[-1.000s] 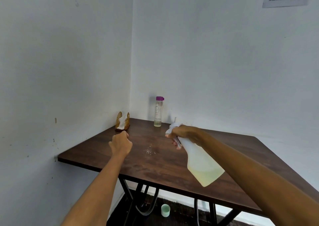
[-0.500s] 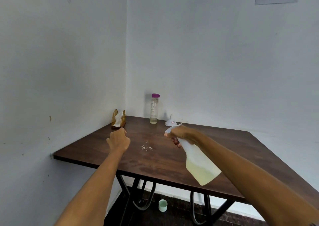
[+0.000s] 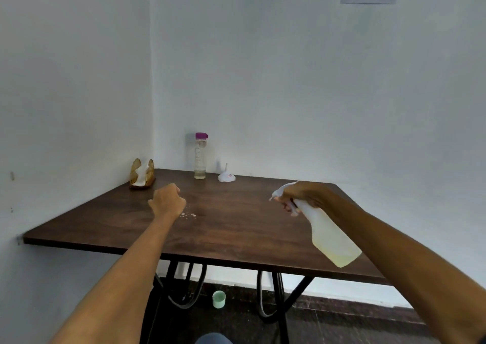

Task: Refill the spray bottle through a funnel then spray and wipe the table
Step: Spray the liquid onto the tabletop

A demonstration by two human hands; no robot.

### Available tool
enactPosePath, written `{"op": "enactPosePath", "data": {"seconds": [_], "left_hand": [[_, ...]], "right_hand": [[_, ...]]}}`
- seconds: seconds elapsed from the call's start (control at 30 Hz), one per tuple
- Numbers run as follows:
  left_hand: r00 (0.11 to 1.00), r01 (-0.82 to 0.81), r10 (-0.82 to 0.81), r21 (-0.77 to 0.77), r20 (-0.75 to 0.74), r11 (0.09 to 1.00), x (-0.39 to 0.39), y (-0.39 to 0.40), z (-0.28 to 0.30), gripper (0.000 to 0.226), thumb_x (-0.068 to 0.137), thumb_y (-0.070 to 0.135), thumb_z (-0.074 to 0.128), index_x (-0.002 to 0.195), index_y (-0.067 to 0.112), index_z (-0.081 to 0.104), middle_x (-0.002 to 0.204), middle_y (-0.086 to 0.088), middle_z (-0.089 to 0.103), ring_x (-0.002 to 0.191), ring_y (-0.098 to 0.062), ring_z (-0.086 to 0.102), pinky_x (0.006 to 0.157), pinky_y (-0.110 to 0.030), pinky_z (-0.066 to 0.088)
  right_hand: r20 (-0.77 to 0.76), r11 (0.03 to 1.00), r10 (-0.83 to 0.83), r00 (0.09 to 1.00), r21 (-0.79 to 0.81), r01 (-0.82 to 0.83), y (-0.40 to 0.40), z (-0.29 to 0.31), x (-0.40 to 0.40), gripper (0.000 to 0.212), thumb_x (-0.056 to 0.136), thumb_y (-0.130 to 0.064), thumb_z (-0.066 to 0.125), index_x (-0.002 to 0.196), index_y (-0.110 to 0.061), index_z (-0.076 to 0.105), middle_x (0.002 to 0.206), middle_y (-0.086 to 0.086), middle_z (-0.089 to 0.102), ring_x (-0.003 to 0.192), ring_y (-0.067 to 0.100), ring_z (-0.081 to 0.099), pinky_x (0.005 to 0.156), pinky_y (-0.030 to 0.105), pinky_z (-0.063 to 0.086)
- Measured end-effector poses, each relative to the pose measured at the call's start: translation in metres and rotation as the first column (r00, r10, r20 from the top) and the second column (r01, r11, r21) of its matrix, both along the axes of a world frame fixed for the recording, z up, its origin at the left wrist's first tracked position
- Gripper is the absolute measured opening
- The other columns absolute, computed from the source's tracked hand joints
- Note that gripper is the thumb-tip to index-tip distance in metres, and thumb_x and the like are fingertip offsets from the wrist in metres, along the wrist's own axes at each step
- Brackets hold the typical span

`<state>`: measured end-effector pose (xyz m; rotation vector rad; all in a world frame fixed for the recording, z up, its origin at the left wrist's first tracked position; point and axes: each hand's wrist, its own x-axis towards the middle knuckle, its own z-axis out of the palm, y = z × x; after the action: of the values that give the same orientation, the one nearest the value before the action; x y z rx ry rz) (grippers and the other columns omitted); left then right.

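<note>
Since half a second ago the right hand [image 3: 297,196] has carried the spray bottle [image 3: 328,232] away from the middle of the picture toward the right, which uncovers the white funnel [image 3: 226,176] near the wall; the left hand [image 3: 167,202] sits at much the same spot over the wood.

Largest in view, the dark wooden table [image 3: 236,236] fills the middle band of the frame, pushed into the corner of two white walls, with black metal legs below. At the right of centre the spray bottle hangs tilted in the air above the table, nozzle up and toward the left, its base down and to the right; pale yellow liquid lies in the lower part. The right hand's fingers are wrapped round its neck, some of them on the trigger. The left hand, left of centre, is curled into a loose fist with nothing in it, just above the tabletop.

At the back, centre, a clear bottle with a purple cap [image 3: 200,157] stands upright, a little liquid at its bottom. In the corner to its left stands a wooden napkin holder [image 3: 142,173] with white napkins. The funnel stands spout up just right of the clear bottle. A small green cup [image 3: 218,299] sits on the floor under the table. Just right of the left hand, droplets [image 3: 188,214] speckle the wood.
</note>
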<state>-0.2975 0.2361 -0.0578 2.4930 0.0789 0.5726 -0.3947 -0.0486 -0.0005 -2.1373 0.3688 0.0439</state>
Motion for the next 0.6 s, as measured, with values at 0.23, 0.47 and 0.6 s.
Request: {"op": "enactPosePath", "data": {"seconds": [0.23,0.47,0.6], "left_hand": [[0.998,0.066,-0.066,0.024,-0.004,0.998,-0.008,-0.035,0.001,0.031,0.087,0.006,0.052,0.116,0.013,0.06,0.12,-0.008,0.061,0.118,-0.027,0.051,0.097,-0.04,0.041],[0.997,0.071,-0.072,0.034,0.028,0.997,-0.011,-0.04,0.008,0.033,0.086,0.005,0.05,0.117,0.011,0.06,0.121,-0.009,0.061,0.119,-0.028,0.05,0.097,-0.04,0.04],[0.998,0.052,-0.053,0.031,0.021,0.998,-0.011,-0.033,0.01,0.032,0.087,0.005,0.051,0.117,0.011,0.06,0.121,-0.01,0.061,0.12,-0.028,0.049,0.098,-0.041,0.039]], "right_hand": [[0.076,0.989,-0.101,0.992,0.115,0.092,-0.012,0.001,-0.011,0.025,0.092,-0.004,0.046,0.069,-0.004,0.054,0.067,0.014,0.057,0.057,0.021,0.056,0.048,0.028,0.051],[0.053,0.995,-0.056,0.997,0.08,0.052,-0.005,-0.013,-0.016,0.027,0.097,-0.013,0.044,0.072,-0.01,0.054,0.06,0.005,0.048,0.041,0.012,0.046,0.034,0.015,0.034],[0.033,0.998,-0.063,0.997,0.024,0.062,-0.01,-0.017,-0.01,0.027,0.095,-0.017,0.045,0.069,-0.01,0.047,0.06,0.004,0.037,0.048,0.01,0.031,0.038,0.016,0.024]]}}
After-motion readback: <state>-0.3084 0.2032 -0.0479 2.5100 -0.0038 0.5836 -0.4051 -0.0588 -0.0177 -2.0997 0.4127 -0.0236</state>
